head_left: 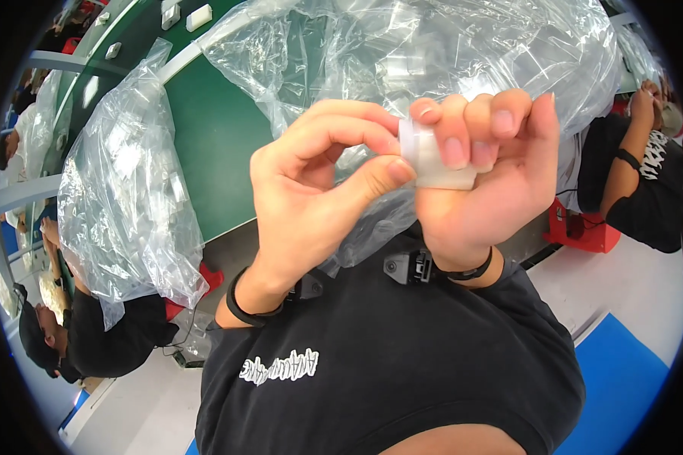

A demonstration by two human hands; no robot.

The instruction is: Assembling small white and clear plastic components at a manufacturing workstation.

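Note:
Between my two hands is a small whitish, translucent plastic piece, rounded like a short cup, with a paler rim at its left end. My right hand is curled around its body, palm turned up and fingertips resting on it. The thumb and fingers of my left hand pinch the pale rim. Whether rim and body are one part or two, I cannot tell. Both hands are raised in front of my chest, above the table's near edge. Fingers hide part of the piece.
A big clear plastic bag covers much of the green table. Another clear bag hangs over the table at left. Small white parts lie at the far left. Co-workers sit at both sides, near red stools.

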